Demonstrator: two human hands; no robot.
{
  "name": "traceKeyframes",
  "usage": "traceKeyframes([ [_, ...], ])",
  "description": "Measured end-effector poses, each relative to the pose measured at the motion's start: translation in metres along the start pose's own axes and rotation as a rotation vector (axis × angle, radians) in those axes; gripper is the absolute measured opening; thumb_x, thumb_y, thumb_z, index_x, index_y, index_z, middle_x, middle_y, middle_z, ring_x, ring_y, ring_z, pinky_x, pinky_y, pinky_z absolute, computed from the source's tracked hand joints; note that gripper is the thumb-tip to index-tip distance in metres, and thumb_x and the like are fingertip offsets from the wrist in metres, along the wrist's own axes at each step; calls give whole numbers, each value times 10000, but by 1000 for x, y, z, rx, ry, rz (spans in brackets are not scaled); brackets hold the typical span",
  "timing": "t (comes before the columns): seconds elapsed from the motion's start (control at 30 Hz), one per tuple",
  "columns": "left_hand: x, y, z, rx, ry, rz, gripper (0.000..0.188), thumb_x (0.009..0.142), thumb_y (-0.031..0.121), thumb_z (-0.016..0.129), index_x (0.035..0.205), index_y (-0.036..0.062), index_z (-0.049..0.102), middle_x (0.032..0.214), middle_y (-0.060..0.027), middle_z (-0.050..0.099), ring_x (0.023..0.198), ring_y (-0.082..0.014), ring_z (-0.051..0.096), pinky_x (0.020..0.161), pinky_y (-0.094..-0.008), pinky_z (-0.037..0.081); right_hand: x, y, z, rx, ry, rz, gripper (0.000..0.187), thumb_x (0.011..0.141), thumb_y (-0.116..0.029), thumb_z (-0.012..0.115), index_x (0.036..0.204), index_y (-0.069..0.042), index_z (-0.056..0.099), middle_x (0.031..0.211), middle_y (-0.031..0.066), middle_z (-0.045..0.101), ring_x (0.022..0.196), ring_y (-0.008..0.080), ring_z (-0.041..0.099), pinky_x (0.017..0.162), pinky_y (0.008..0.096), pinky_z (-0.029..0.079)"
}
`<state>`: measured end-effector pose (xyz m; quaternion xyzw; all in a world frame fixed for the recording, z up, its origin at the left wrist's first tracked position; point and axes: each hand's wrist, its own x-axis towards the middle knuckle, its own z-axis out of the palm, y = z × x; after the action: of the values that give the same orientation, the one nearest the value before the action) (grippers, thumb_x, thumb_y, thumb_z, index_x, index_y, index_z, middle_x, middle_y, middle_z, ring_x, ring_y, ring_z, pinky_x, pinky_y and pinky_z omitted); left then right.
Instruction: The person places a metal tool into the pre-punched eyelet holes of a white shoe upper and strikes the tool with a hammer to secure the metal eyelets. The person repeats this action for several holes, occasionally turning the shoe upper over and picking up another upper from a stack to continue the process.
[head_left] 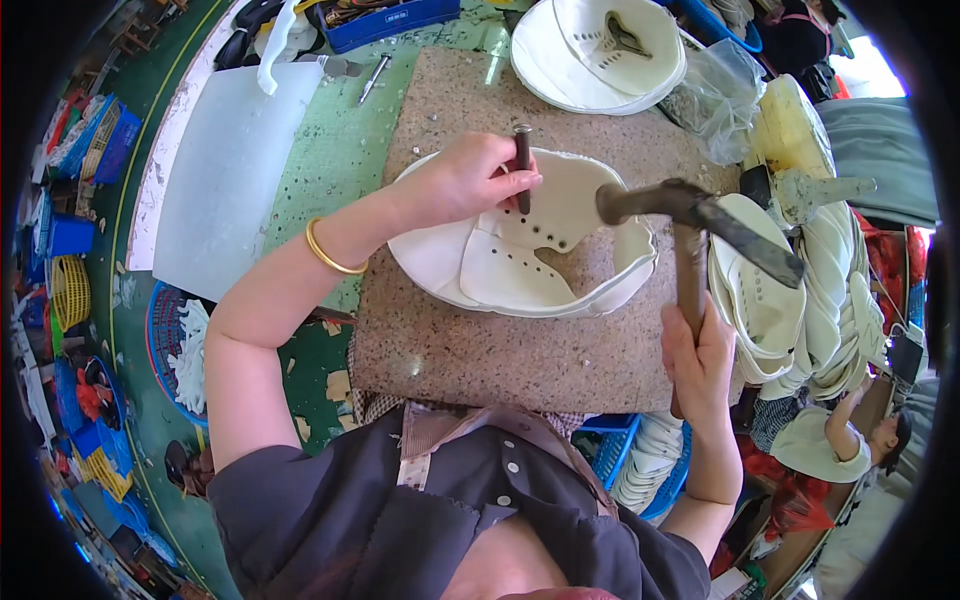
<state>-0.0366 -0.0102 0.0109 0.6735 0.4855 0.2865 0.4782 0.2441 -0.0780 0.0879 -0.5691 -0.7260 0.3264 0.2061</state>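
My left hand (478,180) pinches a dark metal punch (523,165) upright, its lower end at a white shoe upper (520,265). The upper lies on a speckled stone slab (470,365), and rows of small dark holes run along its edges. In my right hand (699,350) is a hammer (690,255), gripped by its wooden handle. The hammer's dark head is raised to the right of the punch and apart from it.
More white uppers are stacked at the slab's far edge (590,60) and at its right (755,290). A clear plastic bag (718,95) lies at the far right. Far left are a white sheet (225,180), a small metal tool (375,78) and a blue tray (390,22). Another person (835,440) sits at right.
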Motion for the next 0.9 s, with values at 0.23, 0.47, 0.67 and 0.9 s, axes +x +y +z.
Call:
traceKeyframes([
  [0.23,-4,-7,0,73,-23,170,179,835,131,626,911,-29,602,786,-82,643,729,-115,624,678,-254,507,11,-25,-12,500,265,-291,189,942,-197,456,866,-28,491,579,12,484,432,89,415,418,208,326],
  [0.47,-13,13,5,561,44,363,152,843,132,601,850,-18,581,785,-151,618,662,-196,609,592,-331,468,18,-25,6,-405,20,-587,212,910,-181,517,790,-13,466,568,117,496,434,210,480,426,298,351],
  [0.67,-5,-19,-17,-273,18,11,227,854,157,598,854,-70,590,765,-142,643,665,-177,640,627,-273,500,8,-3,4,-6,-35,-11,200,871,-141,588,824,20,480,543,110,450,430,183,416,426,321,329],
  [0.9,-15,-2,-1,255,-7,244,180,853,129,585,932,-31,562,853,-114,625,740,-187,627,665,-301,501,21,-41,0,528,196,-471,195,965,-197,414,879,-30,466,590,23,450,433,69,377,380,199,275],
])
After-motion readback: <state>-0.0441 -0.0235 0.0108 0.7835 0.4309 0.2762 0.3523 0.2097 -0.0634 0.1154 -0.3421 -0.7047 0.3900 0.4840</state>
